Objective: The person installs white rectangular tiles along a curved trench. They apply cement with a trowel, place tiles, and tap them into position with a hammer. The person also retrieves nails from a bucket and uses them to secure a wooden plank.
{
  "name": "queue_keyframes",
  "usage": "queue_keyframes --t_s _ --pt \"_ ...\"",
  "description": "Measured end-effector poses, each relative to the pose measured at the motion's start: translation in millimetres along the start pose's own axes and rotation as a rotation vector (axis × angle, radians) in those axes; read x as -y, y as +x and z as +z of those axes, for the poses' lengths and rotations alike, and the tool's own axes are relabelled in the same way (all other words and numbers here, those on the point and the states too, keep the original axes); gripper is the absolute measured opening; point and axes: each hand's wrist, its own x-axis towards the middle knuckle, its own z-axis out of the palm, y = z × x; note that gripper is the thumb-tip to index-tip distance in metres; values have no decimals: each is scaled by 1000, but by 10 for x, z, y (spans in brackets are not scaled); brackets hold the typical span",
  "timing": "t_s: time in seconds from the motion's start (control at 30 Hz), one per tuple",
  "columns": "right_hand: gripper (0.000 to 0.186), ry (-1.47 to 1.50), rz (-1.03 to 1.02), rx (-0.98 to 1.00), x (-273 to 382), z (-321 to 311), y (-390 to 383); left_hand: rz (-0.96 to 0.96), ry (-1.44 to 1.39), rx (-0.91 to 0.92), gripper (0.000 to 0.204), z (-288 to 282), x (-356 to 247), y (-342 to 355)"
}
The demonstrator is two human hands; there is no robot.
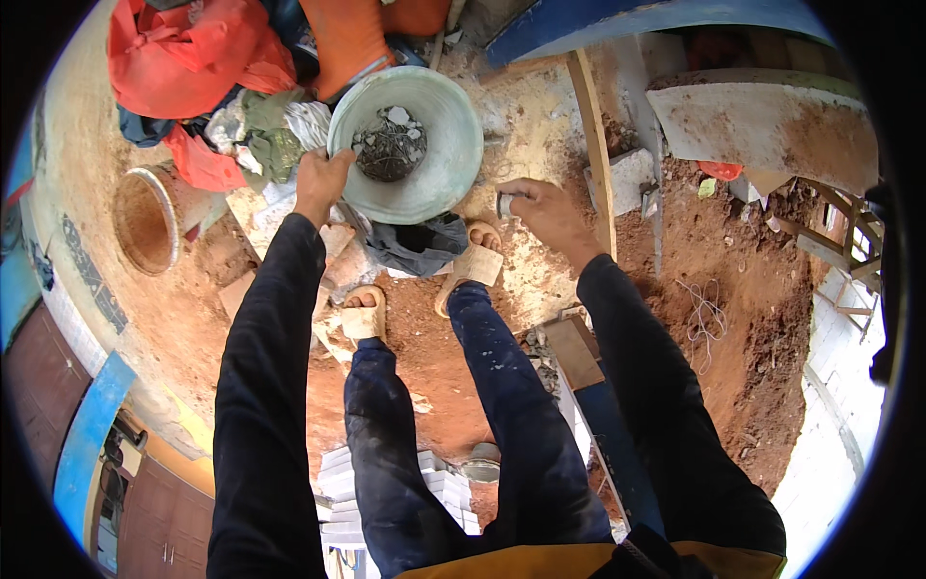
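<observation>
My left hand grips the left rim of a pale green plastic bucket, which holds dark debris with pale chips and wiry bits. The bucket is tipped slightly and sits above a crumpled dark fabric or bag near my sandalled feet. My right hand is closed on a small grey metal object, right of the bucket and apart from it; the exact kind of object is unclear.
Red bags, clothes and orange boots lie piled upper left, beside an empty-looking tub. A wooden beam stands right. Beyond are red soil, thin wire and a pale slab. Stacked white blocks lie behind me.
</observation>
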Motion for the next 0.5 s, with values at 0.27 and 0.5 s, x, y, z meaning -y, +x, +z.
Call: queue_keyframes --t_s 0.27,0.5 --pt "30 54 -342 -682 835 83 -919 231 327 92 33 -1412 -1200 -1385" --pt "22 -285 -471 -468 1974 862 -2329 547 315 252 25 -1888 -1955 -3053"
